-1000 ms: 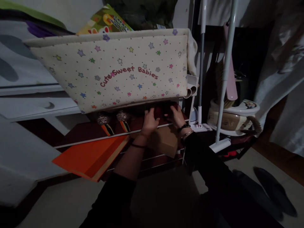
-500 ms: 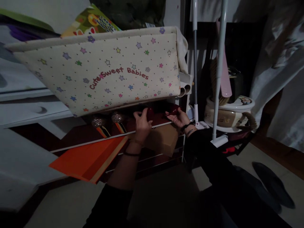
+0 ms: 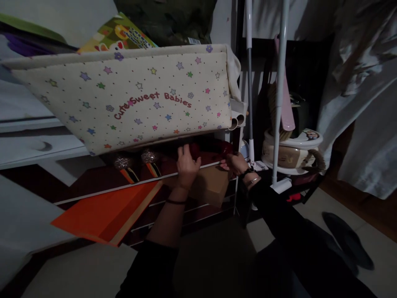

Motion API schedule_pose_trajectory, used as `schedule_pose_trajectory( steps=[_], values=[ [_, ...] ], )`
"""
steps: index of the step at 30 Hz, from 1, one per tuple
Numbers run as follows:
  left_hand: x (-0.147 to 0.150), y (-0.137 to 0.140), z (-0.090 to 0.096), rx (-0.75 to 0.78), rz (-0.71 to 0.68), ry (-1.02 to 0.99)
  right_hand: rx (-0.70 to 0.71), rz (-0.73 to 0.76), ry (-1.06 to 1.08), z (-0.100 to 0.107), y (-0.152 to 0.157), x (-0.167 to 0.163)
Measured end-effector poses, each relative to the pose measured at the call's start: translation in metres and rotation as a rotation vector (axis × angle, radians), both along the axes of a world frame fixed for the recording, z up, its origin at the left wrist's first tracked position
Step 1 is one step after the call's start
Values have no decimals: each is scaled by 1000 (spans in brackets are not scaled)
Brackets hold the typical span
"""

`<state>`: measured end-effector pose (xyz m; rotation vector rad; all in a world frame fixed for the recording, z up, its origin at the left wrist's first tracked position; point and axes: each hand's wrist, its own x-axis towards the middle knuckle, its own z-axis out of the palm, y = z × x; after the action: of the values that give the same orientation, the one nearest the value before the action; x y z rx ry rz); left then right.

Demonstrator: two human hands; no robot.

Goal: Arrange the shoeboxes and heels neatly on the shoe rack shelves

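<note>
Dark red glossy shoes (image 3: pixel 225 147) sit on the upper shelf of the shoe rack (image 3: pixel 102 190), partly hidden in shadow. My left hand (image 3: pixel 187 165) reaches over the shelf's front edge beside the left red shoe, fingers extended and thumb apart. Just below the right shoe's end is my right hand (image 3: pixel 236 163), its fingers loosely apart near the shelf edge; any contact with the shoe is hard to make out. Left of my hands stand two glittery shoes (image 3: pixel 151 159) with orange and black striped parts. A brown cardboard box (image 3: pixel 211 184) is below the shelf edge.
A cream fabric basket (image 3: pixel 149 95) with stars overhangs the shelf. An orange box (image 3: pixel 102 215) juts out at lower left. To the right stand white poles (image 3: pixel 279 103), a pink-handled brush (image 3: pixel 288 111) and a beige pot (image 3: pixel 279 155). Dark slippers (image 3: pixel 347 236) lie on the floor.
My right hand has moved lower, off the red shoe it was gripping, which now sits on the shelf. My left fingers have straightened. The view has shifted slightly.
</note>
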<state>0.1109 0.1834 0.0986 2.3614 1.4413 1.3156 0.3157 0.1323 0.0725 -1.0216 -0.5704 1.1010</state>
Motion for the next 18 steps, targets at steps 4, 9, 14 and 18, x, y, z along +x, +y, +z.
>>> schedule_pose_trajectory(
  steps=[4, 9, 14, 18],
  values=[
    [-26, 13, -18, 53, -118, -164, 25, -90, -117, -5, -34, -6],
    [-37, 21, -37, 111, -137, -220, 142, -154, -422, -5, -58, -17],
    [-54, -2, -48, 201, -146, -206, 265, -146, -595, 0, -69, -53],
    [-105, -24, -50, 289, 77, -280, 394, 24, -835, 6, -66, -102]
  ],
)
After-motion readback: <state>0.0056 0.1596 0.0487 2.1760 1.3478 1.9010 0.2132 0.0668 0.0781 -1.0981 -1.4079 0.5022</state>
